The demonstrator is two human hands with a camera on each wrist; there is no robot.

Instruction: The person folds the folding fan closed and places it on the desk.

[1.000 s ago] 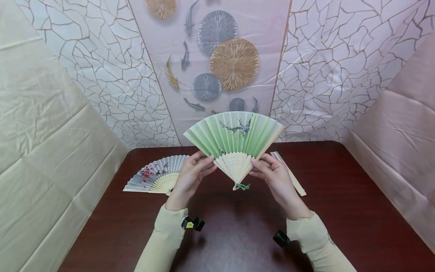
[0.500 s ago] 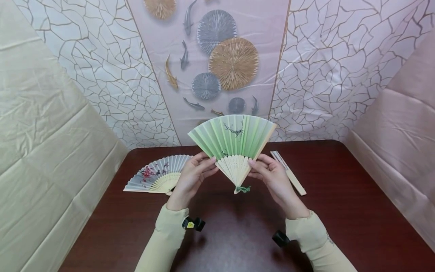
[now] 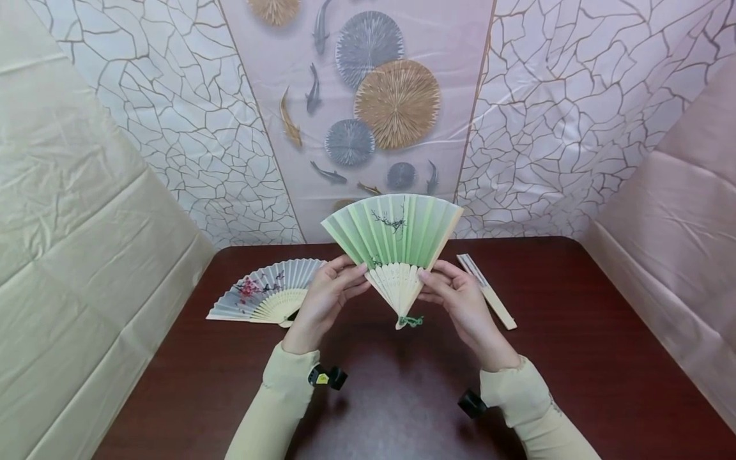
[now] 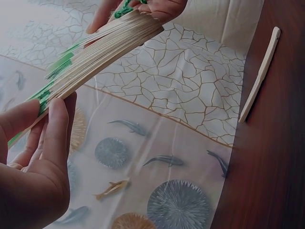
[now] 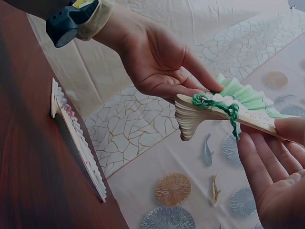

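A green folding fan (image 3: 397,233) with a dark branch print is spread partway, upright above the table. My left hand (image 3: 322,300) pinches its left edge where the pale ribs meet the green leaf. On the opposite side, my right hand (image 3: 460,300) grips the outer rib between thumb and fingers. A green cord (image 5: 217,105) hangs from the pivot end, which points down toward me. In the left wrist view the ribs (image 4: 109,52) appear edge-on, stacked close together.
A grey-white fan (image 3: 261,297) with red blossoms lies spread on the dark red table (image 3: 379,396), left of my hands. To the right lies a folded fan (image 3: 489,294). Patterned cloth (image 3: 529,128) hangs behind the table.
The green fan has narrowed, its right edge moving inward, and its top sits slightly lower than before. My right hand has shifted slightly left; both hands keep their hold.
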